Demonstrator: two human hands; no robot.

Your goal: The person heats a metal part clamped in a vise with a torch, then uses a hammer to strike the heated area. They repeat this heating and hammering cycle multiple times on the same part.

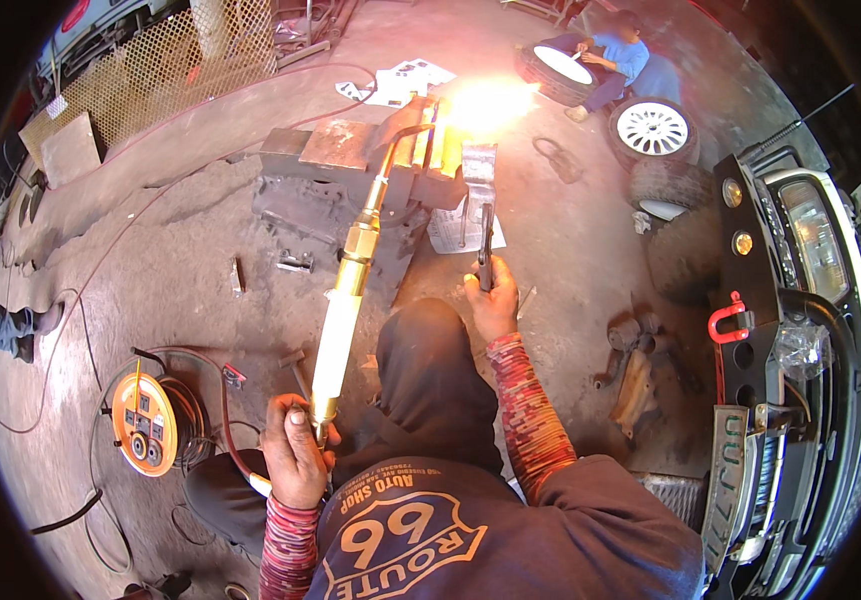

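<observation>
My left hand [295, 450] is closed round the lower end of a long brass cutting torch [350, 290] with a hose attached. The torch reaches up to a dark metal block [350, 225] topped with plates [330, 145], where a bright flame glow [490, 105] washes out the detail around its head. My right hand [490, 300] is closed on dark pliers [485, 240], held upright beside the block. At their far end is a grey bent metal piece [478, 163]; whether the jaws grip it I cannot tell. Paper sheets [450, 235] lie beneath.
An orange cable reel [142, 425] and looped hoses lie left, near another person's legs [15, 325]. A car front [805, 250] with a red shackle [725, 320] flanks the right. Another person [615, 55] sits among several wheels [650, 130]. A mesh panel [160, 70] stands back left.
</observation>
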